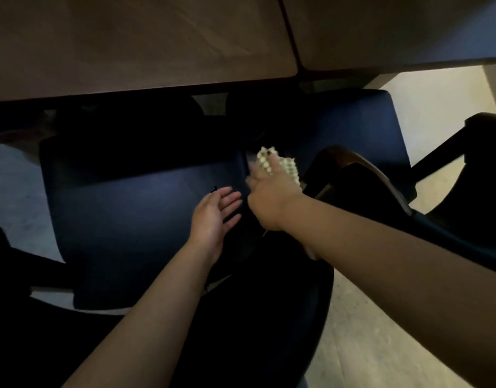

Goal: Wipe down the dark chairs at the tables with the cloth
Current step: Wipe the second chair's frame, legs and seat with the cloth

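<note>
Here, from the head view, both bare arms reach forward and down over a dark chair [123,219] pushed partly under a brown table [134,43]. The right hand [272,197] is stretched out furthest, back of the hand up, wrist a little bent, and it holds a pale waffle-textured cloth [280,163]. The cloth sticks out past the knuckles, and the fingers [272,165] lie over it, pressing it down at the seat's right edge, in the dark gap beside a second chair [361,135]. The fingers are blurred, so I cannot tell just how they wrap the cloth.

The left hand [213,217] sits just beside the right one, slightly nearer the body. It is turned palm toward the right, fingers straight and loosely spread, holding nothing. Whether it touches the seat or hangs just over it I cannot tell. A dark-painted nail shows on its thumb.

The second chair stands to the right, its seat also tucked under a second table [395,26] that butts against the first. Its curved wooden armrest [350,169] rises close by the right wrist. Pale floor [361,340] shows at the lower right.
</note>
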Tool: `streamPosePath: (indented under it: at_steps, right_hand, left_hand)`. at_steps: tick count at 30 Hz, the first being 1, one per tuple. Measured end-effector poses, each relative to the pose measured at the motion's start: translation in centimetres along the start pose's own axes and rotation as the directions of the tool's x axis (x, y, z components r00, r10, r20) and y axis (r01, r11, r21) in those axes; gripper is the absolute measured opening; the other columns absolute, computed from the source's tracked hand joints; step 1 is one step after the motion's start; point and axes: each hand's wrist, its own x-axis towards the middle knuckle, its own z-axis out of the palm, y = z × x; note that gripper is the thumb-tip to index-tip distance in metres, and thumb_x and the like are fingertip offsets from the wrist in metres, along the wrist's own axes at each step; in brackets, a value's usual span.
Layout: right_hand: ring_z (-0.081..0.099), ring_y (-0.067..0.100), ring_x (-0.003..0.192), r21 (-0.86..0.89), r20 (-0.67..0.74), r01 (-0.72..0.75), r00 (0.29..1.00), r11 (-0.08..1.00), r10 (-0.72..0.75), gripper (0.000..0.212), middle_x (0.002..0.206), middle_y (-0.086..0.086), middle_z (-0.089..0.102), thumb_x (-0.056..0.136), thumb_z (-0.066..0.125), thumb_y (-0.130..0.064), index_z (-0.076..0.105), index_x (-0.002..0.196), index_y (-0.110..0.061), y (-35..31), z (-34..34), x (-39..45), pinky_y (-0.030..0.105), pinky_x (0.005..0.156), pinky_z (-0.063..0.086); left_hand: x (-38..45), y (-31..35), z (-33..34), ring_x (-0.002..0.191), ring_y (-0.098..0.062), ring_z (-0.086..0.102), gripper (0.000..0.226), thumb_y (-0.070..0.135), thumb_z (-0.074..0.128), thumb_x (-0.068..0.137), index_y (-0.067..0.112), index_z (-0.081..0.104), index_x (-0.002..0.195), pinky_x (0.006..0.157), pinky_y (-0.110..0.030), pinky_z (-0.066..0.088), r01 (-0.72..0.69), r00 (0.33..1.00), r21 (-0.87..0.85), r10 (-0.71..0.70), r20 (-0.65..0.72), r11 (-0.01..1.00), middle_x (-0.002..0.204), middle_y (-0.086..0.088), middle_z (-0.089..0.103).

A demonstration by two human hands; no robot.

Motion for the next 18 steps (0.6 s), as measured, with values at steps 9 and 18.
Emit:
streamPosePath:
  at_steps: [9, 18]
  right_hand:
    - [0.047, 0.027, 0.126, 0.553, -0.247, -0.051, 0.943, 0.831, 0.222, 0.045, 0.127, 0.006, 0.057, 0.080, 0.059, -0.037, 0.062, 0.119, -0.015, 2.2, 1.7, 1.1, 0.038, 0.100, 0.041]
    - [0.057, 0.022, 0.065, 0.629, 0.300, -0.005, 0.924, -0.777, 0.236, 0.025, 0.075, 0.009, 0.059, 0.096, 0.045, -0.026, 0.063, 0.087, -0.010, 5.0, 5.9, 1.6, 0.029, 0.058, 0.043]
  left_hand:
    - [0.2, -1.5, -0.8, 0.105, -0.014, 0.066, 0.028, 0.020, 0.033, 0.105, 0.017, 0.061, 0.110, 0.084, -0.032, 0.052, 0.007, 0.999, -0.016, -0.007, 0.036, 1.000, 0.109, -0.003, 0.071]
    - [-2.3, -2.1, 3.4, 0.106, -0.001, 0.061, 0.031, 0.024, 0.045, 0.102, 0.032, 0.056, 0.129, 0.088, -0.021, 0.050, -0.124, 0.987, 0.209, 0.099, 0.124, 0.970, 0.119, 0.014, 0.066]
